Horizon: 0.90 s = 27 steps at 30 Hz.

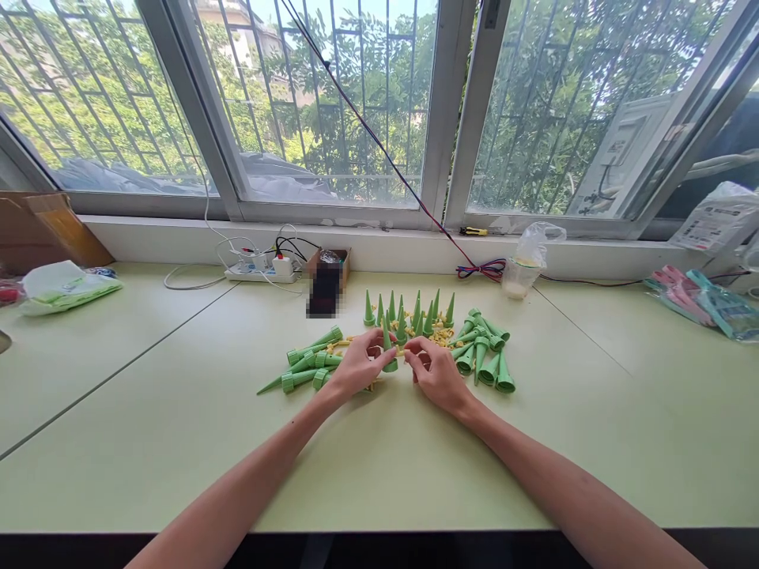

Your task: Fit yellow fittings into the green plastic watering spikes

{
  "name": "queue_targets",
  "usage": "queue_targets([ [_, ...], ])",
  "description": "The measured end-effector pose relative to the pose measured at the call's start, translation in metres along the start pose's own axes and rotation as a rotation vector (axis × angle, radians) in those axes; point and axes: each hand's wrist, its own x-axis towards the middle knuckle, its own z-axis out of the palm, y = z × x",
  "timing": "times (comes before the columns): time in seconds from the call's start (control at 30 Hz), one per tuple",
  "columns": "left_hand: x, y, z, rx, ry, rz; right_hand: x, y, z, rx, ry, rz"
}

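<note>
One green spike pointed upward, gripped by the fingers of the left hand; the right hand pinched a small yellow piece beside it, in front of the standing spikes.

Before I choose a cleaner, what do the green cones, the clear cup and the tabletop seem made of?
Green cones: probably rigid moulded plastic, satin, judging by their even colour and ribbed collars. Clear cup: likely transparent plastic; pale contents show through. Tabletop: perhaps laminate, smooth with soft sheen.
</note>
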Motion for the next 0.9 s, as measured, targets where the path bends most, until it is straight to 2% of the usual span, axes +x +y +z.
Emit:
queue_targets([
  [0.9, -0.0028, -0.0003, 0.003, 0.072, 0.004, 0.092, 0.0024, 0.005, -0.0001, -0.015, -0.043, 0.011],
])
